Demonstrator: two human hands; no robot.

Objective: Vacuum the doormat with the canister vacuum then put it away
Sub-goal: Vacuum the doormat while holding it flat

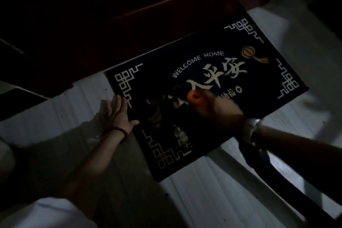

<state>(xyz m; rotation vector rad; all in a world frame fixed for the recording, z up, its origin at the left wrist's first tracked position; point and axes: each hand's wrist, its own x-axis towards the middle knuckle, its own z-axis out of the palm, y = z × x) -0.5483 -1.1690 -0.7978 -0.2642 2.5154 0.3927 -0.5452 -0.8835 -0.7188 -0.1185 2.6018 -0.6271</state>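
Observation:
A dark doormat [259,79] with white corner patterns and "WELCOME HOME" lettering lies skewed on the pale floor in front of a door. My left hand [116,114] rests flat with straight fingers on the mat's left edge, partly on the floor. My right hand [220,109], blurred, grips the orange end of the vacuum nozzle [193,98] low over the middle of the mat. A dark vacuum hose [277,177] runs from under my right wrist toward the bottom right. Pale debris patches show on the mat near its lower left. The canister is out of view.
A dark red door [148,15] and its threshold border the mat's far side. Pale floor tiles [212,200] surround the mat in front and to the right. The scene is very dim.

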